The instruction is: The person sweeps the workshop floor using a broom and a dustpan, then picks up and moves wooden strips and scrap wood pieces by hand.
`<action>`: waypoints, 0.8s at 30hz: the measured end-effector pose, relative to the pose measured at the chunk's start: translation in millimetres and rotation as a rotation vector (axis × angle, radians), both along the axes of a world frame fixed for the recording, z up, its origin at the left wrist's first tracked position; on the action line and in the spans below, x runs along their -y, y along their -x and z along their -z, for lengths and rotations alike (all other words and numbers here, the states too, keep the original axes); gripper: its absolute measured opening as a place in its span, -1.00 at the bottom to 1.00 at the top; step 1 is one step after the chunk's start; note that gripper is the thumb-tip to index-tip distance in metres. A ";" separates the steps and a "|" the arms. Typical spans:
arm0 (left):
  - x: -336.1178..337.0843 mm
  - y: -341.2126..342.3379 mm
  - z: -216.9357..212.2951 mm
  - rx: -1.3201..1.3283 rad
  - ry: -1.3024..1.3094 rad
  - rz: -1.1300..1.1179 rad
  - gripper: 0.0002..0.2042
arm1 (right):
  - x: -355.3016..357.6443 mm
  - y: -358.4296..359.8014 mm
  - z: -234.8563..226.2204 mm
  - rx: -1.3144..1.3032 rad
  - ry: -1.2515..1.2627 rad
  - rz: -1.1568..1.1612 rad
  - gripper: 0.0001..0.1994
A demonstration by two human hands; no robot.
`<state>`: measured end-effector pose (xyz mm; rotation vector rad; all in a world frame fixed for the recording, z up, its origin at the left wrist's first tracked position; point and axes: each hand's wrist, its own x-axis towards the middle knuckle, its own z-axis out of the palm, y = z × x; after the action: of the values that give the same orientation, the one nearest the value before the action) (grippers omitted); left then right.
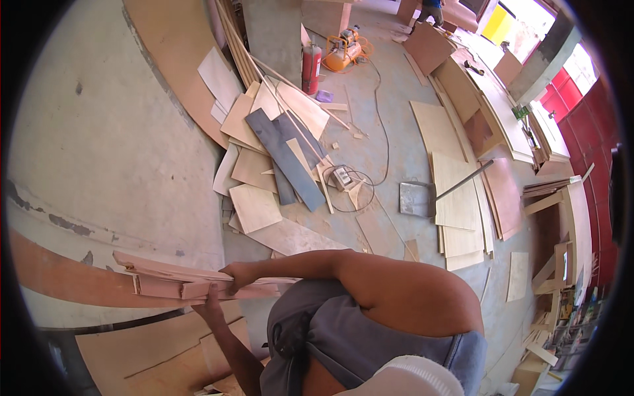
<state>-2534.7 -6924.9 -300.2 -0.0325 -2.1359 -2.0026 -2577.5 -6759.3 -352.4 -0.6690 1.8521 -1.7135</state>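
A bundle of long, thin plywood strips (pixel 158 272), reddish-brown with ragged ends, stretches sideways before me at the left. My right hand (pixel 239 273) is closed around its far side, with that arm reaching across from the right. From the near side, my left hand (pixel 209 307) grips the bundle close by, thumb against the strips. The bundle's other end runs behind my right forearm, close to my grey shirt. Below the strips, large brown sheets (pixel 165 356) lean or lie near my left forearm.
Offcuts (pixel 254 206) and dark boards (pixel 287 158) are heaped beyond my arms. A power socket box (pixel 341 177) with cable, a dustpan (pixel 417 198), a fire extinguisher (pixel 312 69) and an orange compressor (pixel 343 53) stand farther off. Plywood sheets (pixel 456 191) lie at right; a person (pixel 430 12) is far back.
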 end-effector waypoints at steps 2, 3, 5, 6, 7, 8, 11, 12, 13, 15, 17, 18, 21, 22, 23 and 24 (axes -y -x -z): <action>-2.9 -6.5 0.7 0.002 0.007 -0.011 -0.45 | -2.6 -8.5 5.5 -0.043 -0.006 -0.014 -0.38; 2.0 -13.5 3.7 0.017 0.054 0.020 -0.48 | -2.7 -17.0 3.9 -0.031 0.006 -0.029 -0.38; 0.4 -20.3 14.6 0.052 0.120 0.009 -0.53 | -10.8 -26.7 2.8 -0.068 -0.015 0.070 -0.38; -1.3 -24.1 18.6 0.100 0.155 -0.069 -0.55 | -6.9 -32.6 14.6 0.022 -0.061 0.083 -0.36; -24.6 -22.7 3.1 0.124 0.182 -0.066 -0.55 | -12.6 -32.5 34.8 -0.009 -0.175 0.171 -0.35; -27.8 -24.3 2.2 0.083 0.218 -0.022 -0.58 | -19.3 -38.8 28.5 0.018 -0.205 0.190 -0.36; -50.9 -35.6 -1.9 -0.015 0.033 0.002 -0.63 | -35.4 -57.0 27.1 -0.019 0.016 0.207 -0.34; -56.2 -42.0 -4.4 0.008 0.047 0.011 -0.66 | -40.1 -63.3 16.1 -0.005 0.052 0.220 -0.29; -60.7 -47.2 -8.4 0.028 0.058 0.032 -0.70 | -41.0 -66.6 12.4 0.011 0.077 0.188 -0.29; -67.9 -61.1 -17.2 0.091 0.073 0.052 -0.72 | -41.1 -75.7 11.5 0.034 0.048 0.247 -0.28; -69.8 -74.2 -22.1 0.147 0.072 0.129 -0.78 | -41.2 -85.2 14.2 0.055 0.081 0.245 -0.27; -69.5 -80.1 -23.4 0.162 0.078 0.122 -0.78 | -40.9 -89.5 15.3 0.055 0.101 0.251 -0.27; -67.3 -98.4 -19.7 0.244 0.084 0.188 -0.81 | -31.4 -103.9 16.7 0.009 0.067 0.244 -0.22; -63.7 -103.3 -7.3 0.215 0.187 0.155 -0.80 | -27.2 -108.7 18.2 -0.025 0.036 0.241 -0.20; -59.1 -109.1 0.3 0.186 0.292 0.122 -0.78 | -23.7 -115.1 14.3 -0.018 0.043 0.242 -0.20; -55.1 -114.8 7.8 0.190 0.299 0.125 -0.78 | -22.0 -120.6 10.5 -0.041 0.033 0.210 -0.22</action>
<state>-2419.8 -6869.7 -308.0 -0.0233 -2.5979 -1.7934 -2456.9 -6737.3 -362.8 -0.5419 1.9860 -1.8787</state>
